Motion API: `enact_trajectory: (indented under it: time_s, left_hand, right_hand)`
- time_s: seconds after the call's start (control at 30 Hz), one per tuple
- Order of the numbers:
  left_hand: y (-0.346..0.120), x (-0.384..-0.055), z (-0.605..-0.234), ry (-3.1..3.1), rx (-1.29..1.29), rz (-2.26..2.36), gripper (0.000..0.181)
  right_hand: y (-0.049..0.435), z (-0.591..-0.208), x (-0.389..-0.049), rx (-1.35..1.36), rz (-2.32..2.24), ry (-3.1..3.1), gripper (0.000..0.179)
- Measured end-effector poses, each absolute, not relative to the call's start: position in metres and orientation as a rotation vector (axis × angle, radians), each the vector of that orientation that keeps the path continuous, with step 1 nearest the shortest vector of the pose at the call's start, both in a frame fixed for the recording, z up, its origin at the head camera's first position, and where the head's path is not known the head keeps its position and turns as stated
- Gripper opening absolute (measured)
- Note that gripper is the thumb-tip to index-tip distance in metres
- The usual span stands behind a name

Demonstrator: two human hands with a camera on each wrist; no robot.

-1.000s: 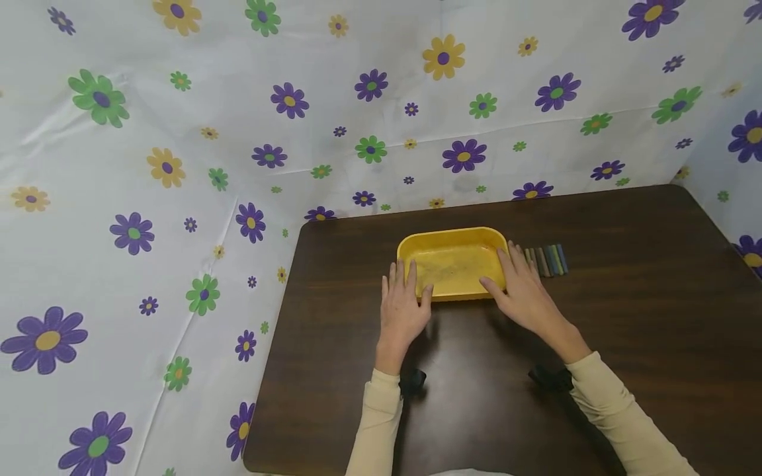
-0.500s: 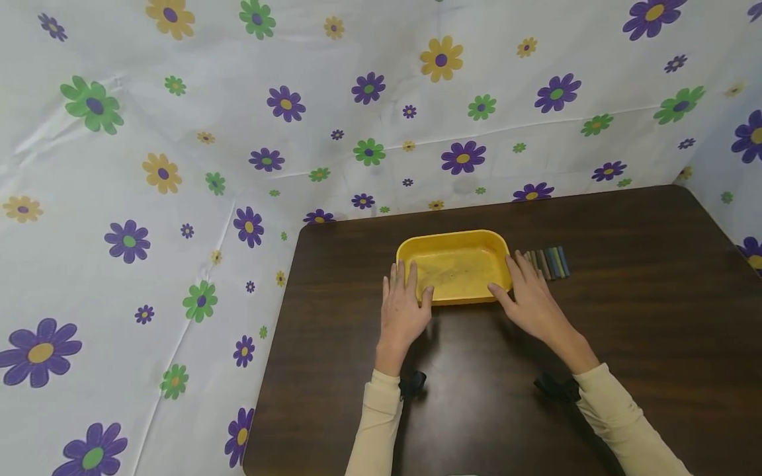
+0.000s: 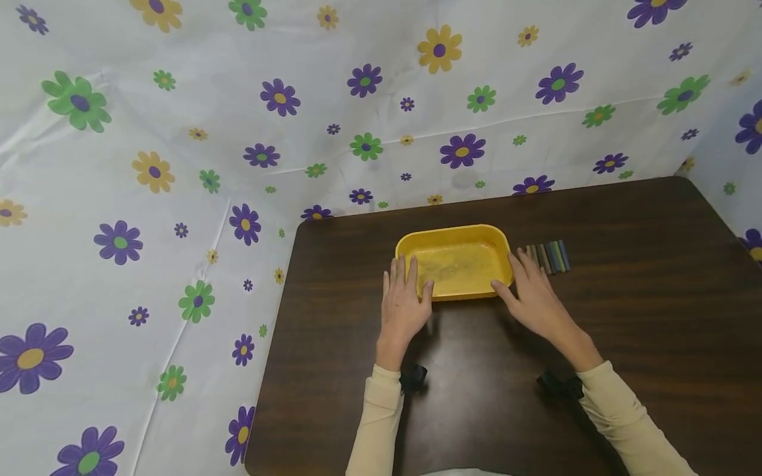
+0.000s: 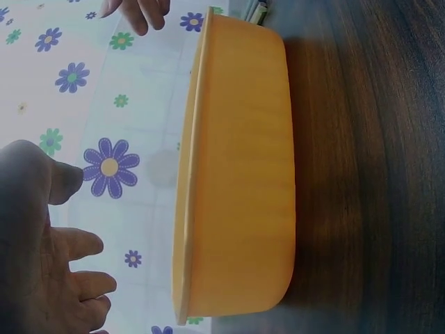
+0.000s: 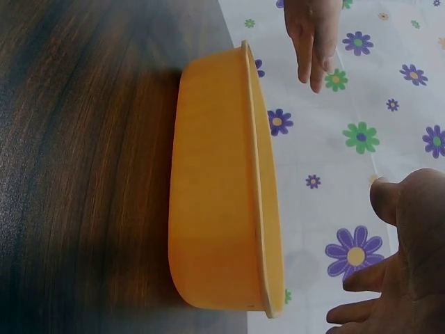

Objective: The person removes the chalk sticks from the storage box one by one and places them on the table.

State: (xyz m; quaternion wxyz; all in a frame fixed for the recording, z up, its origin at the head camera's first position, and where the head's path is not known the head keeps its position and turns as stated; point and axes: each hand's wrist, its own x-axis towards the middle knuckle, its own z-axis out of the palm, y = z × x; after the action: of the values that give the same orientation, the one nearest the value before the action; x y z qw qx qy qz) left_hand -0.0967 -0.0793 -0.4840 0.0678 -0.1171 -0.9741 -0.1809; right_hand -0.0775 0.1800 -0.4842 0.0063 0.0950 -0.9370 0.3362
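A shallow yellow plastic tray [image 3: 458,268] with rounded corners stands on the dark wooden table. Over its left front corner hovers my left hand [image 3: 402,309], fingers spread and pointing forward. My right hand [image 3: 538,301] is held by the right front corner, its fingers also extended. Both wrist views show gaps between the hands and the tray's rim; neither hand holds anything. In the left wrist view the tray's outer wall [image 4: 240,167] fills the middle, with my left hand [image 4: 52,257] off to one side. A row of several thin coloured sticks [image 3: 550,258], chalk-like, lies right of the tray, partly behind my right fingers.
The dark brown table [image 3: 333,344] reaches a white flower-printed sheet [image 3: 351,86] hanging behind and to the left. Black wrist straps with cameras sit at both cuffs. Wood surface extends to the right of the sticks.
My right hand has shifted slightly right, away from the tray's inside. The left hand stays nearly still over its corner. Tray and sticks keep their places while the head view tilts a little.
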Motion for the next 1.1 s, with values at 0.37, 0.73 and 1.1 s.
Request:
enact_trajectory:
  time_s: [0.37,0.73,1.1]
  left_hand:
    - [-0.077,-0.098,-0.481,-2.918,-0.356,-0.542,0.062]
    - [-0.073,-0.101,-0.478,-2.920,-0.361,-0.512,0.062]
    - [-0.082,-0.091,-0.481,-2.871,-0.365,-0.608,0.064]
  right_hand:
    - [0.170,-0.477,-0.086,0.361,1.035,-2.918,0.078]
    - [0.161,-0.469,-0.090,0.375,0.976,-2.890,0.078]
    - [0.167,-0.471,-0.077,0.362,1.036,-2.925,0.077]
